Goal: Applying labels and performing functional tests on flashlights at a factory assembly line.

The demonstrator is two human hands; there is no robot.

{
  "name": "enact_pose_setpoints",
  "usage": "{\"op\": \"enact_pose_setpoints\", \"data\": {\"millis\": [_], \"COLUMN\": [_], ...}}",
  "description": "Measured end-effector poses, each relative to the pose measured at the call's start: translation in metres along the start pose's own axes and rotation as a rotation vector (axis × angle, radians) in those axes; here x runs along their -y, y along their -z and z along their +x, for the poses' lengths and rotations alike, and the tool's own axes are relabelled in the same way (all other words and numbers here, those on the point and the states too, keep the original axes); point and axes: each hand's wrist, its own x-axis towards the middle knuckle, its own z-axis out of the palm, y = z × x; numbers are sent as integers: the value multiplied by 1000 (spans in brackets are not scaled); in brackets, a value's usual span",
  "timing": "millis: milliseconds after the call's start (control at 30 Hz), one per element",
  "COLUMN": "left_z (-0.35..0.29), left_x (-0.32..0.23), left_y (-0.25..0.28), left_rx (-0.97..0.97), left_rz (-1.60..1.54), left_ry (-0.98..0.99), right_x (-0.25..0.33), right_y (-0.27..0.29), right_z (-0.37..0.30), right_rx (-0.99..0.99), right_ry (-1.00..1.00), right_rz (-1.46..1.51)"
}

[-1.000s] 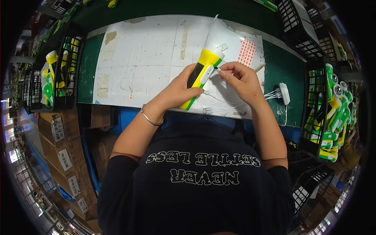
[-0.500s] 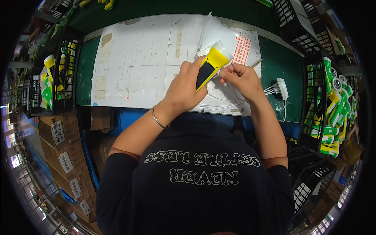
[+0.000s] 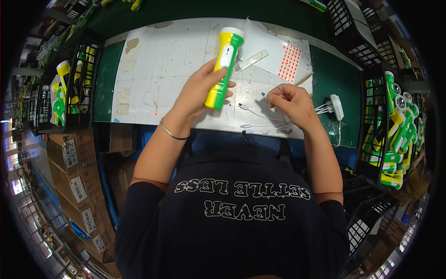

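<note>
A yellow and green flashlight [image 3: 224,69] stands tilted above the white work board, gripped by my left hand [image 3: 197,90]. Its wide white-rimmed head points away from me, and a white panel with a small dark slot faces up. To the right, my right hand [image 3: 291,103] is closed in a pinch on a white charging cable, whose small metal plug [image 3: 264,94] sticks out toward the flashlight without touching it. Other white cables [image 3: 265,126] lie on the board below. They run toward a white multi-port charger [image 3: 335,108] at the right.
A sheet of red stickers [image 3: 290,64] and a clear strip [image 3: 252,61] lie on the white board [image 3: 153,69]. Black crates with more flashlights stand left [image 3: 73,122] and right [image 3: 367,160]. Cardboard boxes [image 3: 74,174] are stacked at lower left.
The flashlight has moved left and turned over, from its yellow side with a black panel to the white-panel side. My right hand, formerly close against it, is now apart from it.
</note>
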Motion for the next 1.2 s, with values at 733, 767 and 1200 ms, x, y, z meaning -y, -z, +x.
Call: {"op": "enact_pose_setpoints", "data": {"millis": [733, 767, 1200], "left_z": [-15, -16, -27], "left_x": [-6, 1, 1], "left_y": [-19, -25, -55], "left_rx": [277, 113, 143], "left_rz": [-525, -350, 464], "left_ry": [5, -128, -510], "right_x": [-2, 4, -2], "right_y": [-11, -10, -21], "right_z": [-8, -11, -18], "right_rx": [-30, -24, -90], "right_ry": [76, 103, 237], "right_rz": [169, 244, -173]}}
